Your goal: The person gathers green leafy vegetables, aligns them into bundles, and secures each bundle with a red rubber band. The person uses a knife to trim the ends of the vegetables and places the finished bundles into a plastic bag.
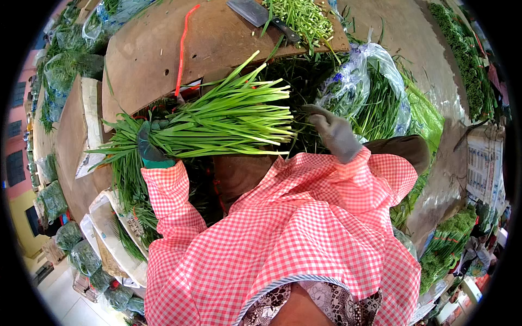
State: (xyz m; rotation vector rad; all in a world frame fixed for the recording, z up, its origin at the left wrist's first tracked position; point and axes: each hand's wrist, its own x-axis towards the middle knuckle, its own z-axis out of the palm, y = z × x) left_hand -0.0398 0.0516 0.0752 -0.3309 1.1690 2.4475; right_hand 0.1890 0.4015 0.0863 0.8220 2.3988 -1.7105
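My left hand [147, 140], in a dark green glove, grips a bunch of long flat green stalks that look like garlic chives [224, 118]. The leaf tips hang down past the wrist on the left, while the pale stem ends fan out to the right. My right hand [332, 130], in a grey glove, is just right of those stem ends with its fingers curled. Whether a thin strand lies between its fingertips is unclear. A red tie strip [183, 49] stretches over the wooden board [138, 61] beyond the bunch.
A cleaver [251, 12] lies on the board beside a pile of chopped stem ends [314, 20]. To the right, a clear plastic bag [385, 59] holds more greens [377, 106]. A white container [118, 232] stands at lower left. Bundled herbs [448, 240] lie at lower right.
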